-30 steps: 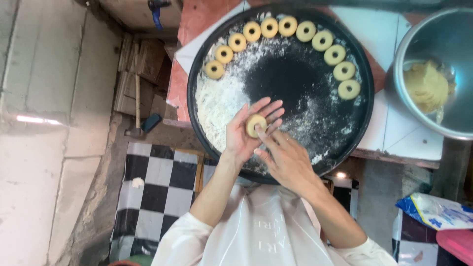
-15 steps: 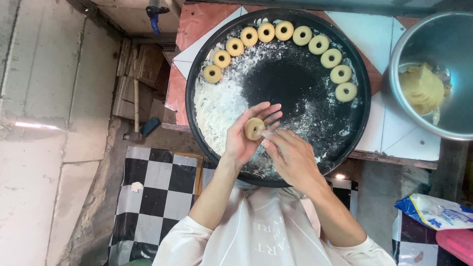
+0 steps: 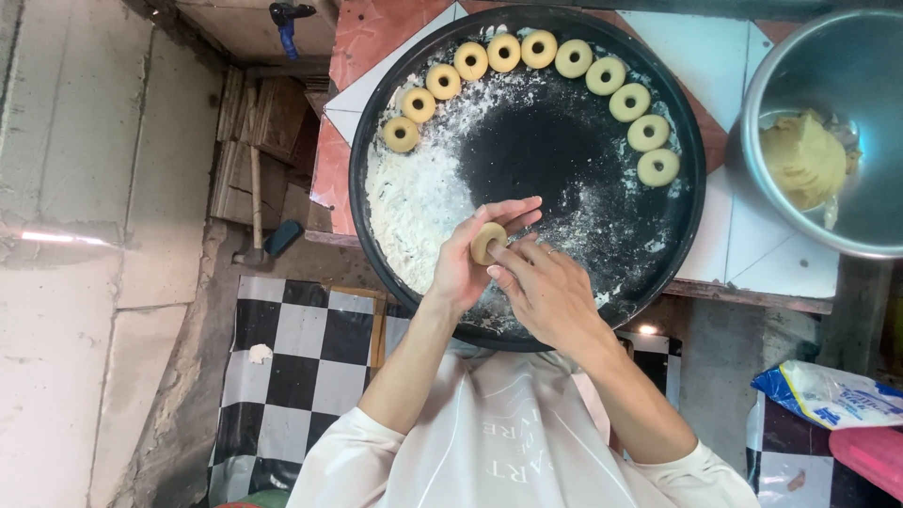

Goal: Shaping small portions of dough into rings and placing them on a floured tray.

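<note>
Tiled tabletop [image 3: 724,249] over checkered floor [image 3: 301,348], concrete wall at left; big round black tray [image 3: 564,141] dusted with flour [image 3: 414,198]; steel bowl [image 3: 828,56] with dough lump [image 3: 804,160] at right; nine dough rings [image 3: 539,49] arced along far rim; left hand [image 3: 466,263] cups small dough disc [image 3: 487,243] over tray's near edge, fingers loosely curled; right hand [image 3: 546,287] fingers press disc centre; judgement: keep hole centred, press gently, support underneath

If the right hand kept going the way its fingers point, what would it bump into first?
The right hand points up and left, fingertips already against the small dough disc held in the left hand. So it meets the disc first, then probably that palm behind it.
</note>
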